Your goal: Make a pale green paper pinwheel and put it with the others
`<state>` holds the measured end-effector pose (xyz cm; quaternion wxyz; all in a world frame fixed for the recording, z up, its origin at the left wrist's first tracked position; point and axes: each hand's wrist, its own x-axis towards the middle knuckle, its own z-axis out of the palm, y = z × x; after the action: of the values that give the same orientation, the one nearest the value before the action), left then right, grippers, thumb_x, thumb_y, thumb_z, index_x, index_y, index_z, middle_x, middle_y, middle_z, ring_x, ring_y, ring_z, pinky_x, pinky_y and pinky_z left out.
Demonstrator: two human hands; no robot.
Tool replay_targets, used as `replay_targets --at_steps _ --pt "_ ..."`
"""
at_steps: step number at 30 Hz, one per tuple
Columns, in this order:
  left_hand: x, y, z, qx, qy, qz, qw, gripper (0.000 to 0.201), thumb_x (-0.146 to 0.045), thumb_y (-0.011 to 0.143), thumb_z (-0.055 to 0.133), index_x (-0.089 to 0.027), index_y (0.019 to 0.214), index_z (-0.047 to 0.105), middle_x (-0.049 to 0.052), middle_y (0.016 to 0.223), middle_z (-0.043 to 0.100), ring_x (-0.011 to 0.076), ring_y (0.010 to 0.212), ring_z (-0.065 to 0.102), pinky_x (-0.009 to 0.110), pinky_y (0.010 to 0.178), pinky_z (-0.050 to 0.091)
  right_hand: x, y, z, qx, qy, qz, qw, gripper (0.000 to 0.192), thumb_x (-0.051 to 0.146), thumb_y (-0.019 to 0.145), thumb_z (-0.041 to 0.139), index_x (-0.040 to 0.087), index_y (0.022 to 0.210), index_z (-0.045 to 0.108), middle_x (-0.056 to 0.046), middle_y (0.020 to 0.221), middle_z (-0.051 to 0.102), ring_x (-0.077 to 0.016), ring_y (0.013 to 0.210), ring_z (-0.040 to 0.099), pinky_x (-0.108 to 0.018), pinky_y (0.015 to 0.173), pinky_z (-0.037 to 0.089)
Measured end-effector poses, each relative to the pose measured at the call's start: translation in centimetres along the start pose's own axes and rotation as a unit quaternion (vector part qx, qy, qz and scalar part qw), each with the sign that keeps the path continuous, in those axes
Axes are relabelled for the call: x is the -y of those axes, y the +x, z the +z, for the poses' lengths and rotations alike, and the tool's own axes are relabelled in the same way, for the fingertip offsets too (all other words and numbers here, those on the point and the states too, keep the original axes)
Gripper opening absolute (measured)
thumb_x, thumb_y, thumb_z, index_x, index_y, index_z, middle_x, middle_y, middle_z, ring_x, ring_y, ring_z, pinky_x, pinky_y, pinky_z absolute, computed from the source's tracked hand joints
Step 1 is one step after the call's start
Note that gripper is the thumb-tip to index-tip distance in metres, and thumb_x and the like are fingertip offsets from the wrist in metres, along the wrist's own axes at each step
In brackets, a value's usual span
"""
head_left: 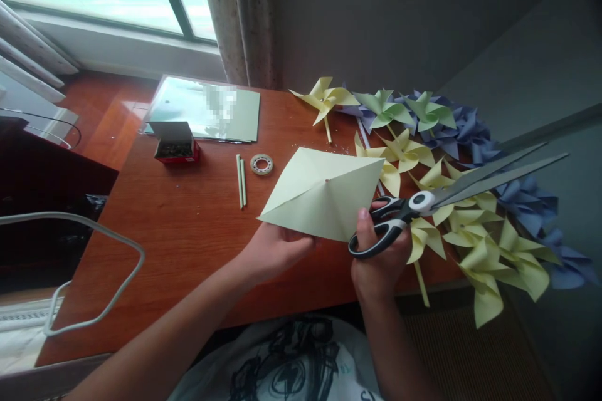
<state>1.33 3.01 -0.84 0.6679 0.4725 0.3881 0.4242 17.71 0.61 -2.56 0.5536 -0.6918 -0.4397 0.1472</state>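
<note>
Left hand (282,247) grips paper (305,182) | right hand (380,266) grips scissors (422,202) at paper's right edge | risk: careless scissor swing could tear pinwheels (407,149) right of paper

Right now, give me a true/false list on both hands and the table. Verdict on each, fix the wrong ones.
1. The right hand holds the scissors. True.
2. The scissors are fully closed. False: their blades stand apart.
3. The left hand holds the pale sheet, which is creased. True.
4. The tape roll sits inside the red box. False: the tape roll lies on the table, beside two paper sticks.
5. The lid of the red box stands open. True.
6. Every pinwheel is green. False: there are yellow pinwheels and bluish pinwheels as well.
</note>
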Motion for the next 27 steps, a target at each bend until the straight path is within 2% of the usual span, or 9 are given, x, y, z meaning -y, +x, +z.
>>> replay_targets --at_steps 4,8,11,13,16,19,22,27 --pt "0.6 -0.1 0.1 0.062 -0.048 -0.001 0.997 0.045 -0.024 0.078 0.077 -0.018 0.122 0.068 0.011 0.128 0.071 0.0305 0.124 0.063 0.04 0.105 0.053 0.5 0.0 0.3 -0.028 -0.03 -0.007 0.999 0.023 0.039 0.083 0.07 0.019 0.092 0.061 -0.002 0.08 0.065 -0.017 0.066 0.063 -0.032 0.067 0.052" --pt "0.8 -0.2 0.0 0.029 -0.006 0.008 1.0 0.048 -0.028 0.08 0.079 -0.018 0.125 0.066 0.012 0.133 0.068 0.0298 0.126 0.062 0.04 0.107 0.051 0.8 -0.3 0.5 -0.021 -0.036 -0.001 0.999 0.024 0.04 0.083 0.07 0.019 0.091 0.061 -0.002 0.08 0.065 -0.0167 0.065 0.062 -0.031 0.064 0.051" --pt "0.7 -0.1 0.3 -0.007 0.017 0.01 1.0 0.035 -0.029 0.083 0.075 -0.016 0.115 0.069 0.012 0.131 0.069 0.0295 0.121 0.065 0.038 0.1 0.055 0.9 -0.6 0.7 -0.022 -0.02 0.009 1.0 0.024 0.04 0.081 0.07 0.019 0.09 0.061 -0.004 0.084 0.066 -0.019 0.072 0.064 -0.033 0.068 0.052" --pt "0.7 0.0 0.4 -0.032 0.004 0.01 0.999 0.026 -0.029 0.084 0.074 -0.015 0.105 0.071 0.012 0.124 0.073 0.0287 0.113 0.069 0.035 0.092 0.059 1.0 -0.6 0.8 -0.021 0.003 0.019 1.0 0.025 0.04 0.081 0.07 0.019 0.09 0.061 -0.003 0.082 0.065 -0.0184 0.071 0.064 -0.033 0.068 0.052" --pt "0.7 0.1 0.3 -0.053 -0.012 -0.009 0.998 0.019 -0.029 0.082 0.075 -0.013 0.092 0.072 0.009 0.093 0.079 0.0242 0.088 0.074 0.029 0.075 0.061 1.2 -0.7 0.7 0.002 0.016 0.027 0.999 0.024 0.039 0.081 0.07 0.019 0.091 0.061 -0.001 0.079 0.063 -0.0156 0.065 0.06 -0.031 0.065 0.051" --pt "0.5 0.1 -0.1 -0.067 -0.005 -0.028 0.997 0.018 -0.03 0.084 0.075 -0.012 0.08 0.074 0.006 0.071 0.075 0.0181 0.067 0.07 0.024 0.062 0.056 1.4 -0.8 0.2 0.058 0.036 0.033 0.997 0.022 0.038 0.081 0.071 0.02 0.089 0.061 0.0 0.078 0.064 -0.0149 0.065 0.059 -0.028 0.063 0.049" --pt "0.1 0.0 -0.5 -0.103 0.007 -0.013 0.995 0.022 -0.03 0.085 0.073 -0.013 0.072 0.072 0.003 0.064 0.073 0.0147 0.062 0.066 0.021 0.059 0.052 1.4 -1.2 -0.7 0.144 0.082 0.066 0.984 0.023 0.041 0.084 0.071 0.021 0.087 0.06 0.001 0.076 0.063 -0.0158 0.068 0.061 -0.028 0.062 0.049" --pt "-0.4 0.0 -1.2 -0.175 -0.018 0.026 0.984 0.017 -0.028 0.084 0.074 -0.015 0.073 0.072 0.002 0.067 0.072 0.0146 0.063 0.065 0.023 0.062 0.052 1.1 -1.8 -3.7 0.316 0.168 0.149 0.922 0.044 0.064 0.081 0.068 0.022 0.088 0.059 0.001 0.072 0.058 -0.0161 0.067 0.057 -0.027 0.058 0.045"
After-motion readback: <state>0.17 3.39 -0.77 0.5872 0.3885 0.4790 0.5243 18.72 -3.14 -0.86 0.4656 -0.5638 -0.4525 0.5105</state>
